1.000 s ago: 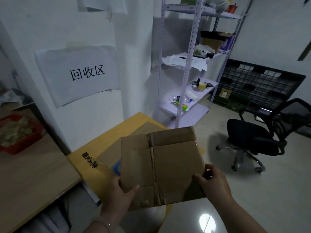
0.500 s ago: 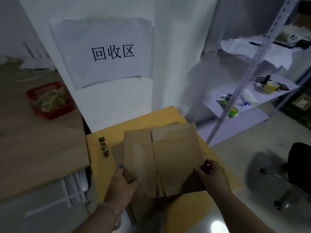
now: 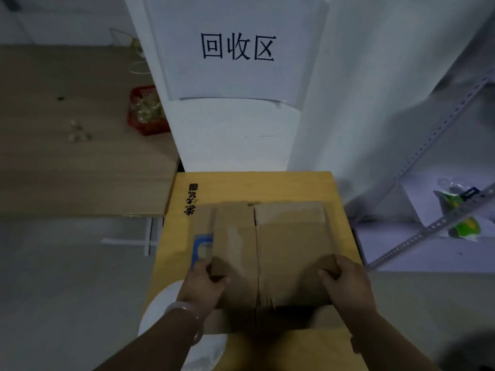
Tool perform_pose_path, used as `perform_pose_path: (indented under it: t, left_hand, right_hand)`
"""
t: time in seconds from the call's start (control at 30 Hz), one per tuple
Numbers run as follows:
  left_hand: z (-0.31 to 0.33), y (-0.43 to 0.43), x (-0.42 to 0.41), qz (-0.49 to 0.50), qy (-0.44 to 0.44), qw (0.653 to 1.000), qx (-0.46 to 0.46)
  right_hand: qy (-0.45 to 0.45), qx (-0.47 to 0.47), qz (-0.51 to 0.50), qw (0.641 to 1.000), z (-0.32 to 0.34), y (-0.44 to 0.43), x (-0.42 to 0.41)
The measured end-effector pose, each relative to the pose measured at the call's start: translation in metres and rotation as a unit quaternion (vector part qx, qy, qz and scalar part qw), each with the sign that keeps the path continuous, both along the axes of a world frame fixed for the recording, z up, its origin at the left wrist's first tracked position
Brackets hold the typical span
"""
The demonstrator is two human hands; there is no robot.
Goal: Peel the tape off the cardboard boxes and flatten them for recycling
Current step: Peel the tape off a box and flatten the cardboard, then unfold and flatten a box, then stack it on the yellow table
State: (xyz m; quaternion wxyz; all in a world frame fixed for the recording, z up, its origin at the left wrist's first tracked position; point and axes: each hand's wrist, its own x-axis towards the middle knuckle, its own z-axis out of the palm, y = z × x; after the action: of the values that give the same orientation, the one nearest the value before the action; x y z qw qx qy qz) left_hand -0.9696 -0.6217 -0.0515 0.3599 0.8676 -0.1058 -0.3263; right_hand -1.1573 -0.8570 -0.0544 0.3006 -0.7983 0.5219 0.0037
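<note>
- Wooden table (image 3: 80, 170) sat on the far left.
- Paper sign (image 3: 235, 49) hung on the far wall.
- Yellow carton (image 3: 267, 186) lay below the sign.
- Flattened cardboard box (image 3: 289, 253) was over the carton, near me.
- My left hand (image 3: 203, 285) gripped its near-left corner.
- My right hand (image 3: 345, 285) gripped its near-right corner.
- Red basket (image 3: 146, 113) sat on the table.

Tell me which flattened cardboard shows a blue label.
The middle brown sheet, peeking out left from under the top sheet; the yellow bottom sheet bears black characters.
</note>
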Motion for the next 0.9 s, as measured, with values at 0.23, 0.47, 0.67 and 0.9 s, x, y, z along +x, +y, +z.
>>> perform_pose_path:
  t: [0.23,0.47,0.67,0.9]
  left_hand:
    - [0.025,0.044,0.014,-0.033,-0.165,0.984,0.05]
    - [0.071,0.118,0.045,-0.05,-0.382,0.915,0.118]
    - [0.126,0.238,0.071,0.025,-0.475,0.868,0.143]
    - [0.189,0.398,0.127,0.121,-0.536,0.817,0.172]
  right_hand:
    - [0.005,-0.061,0.16,0.985,0.013,0.017,0.047]
    - [-0.097,-0.138,0.43,0.887,0.064,0.113,0.136]
    - [-0.154,-0.198,0.551,0.796,0.112,0.247,0.214]
    - [-0.241,-0.251,0.587,0.731,0.181,0.418,0.317]
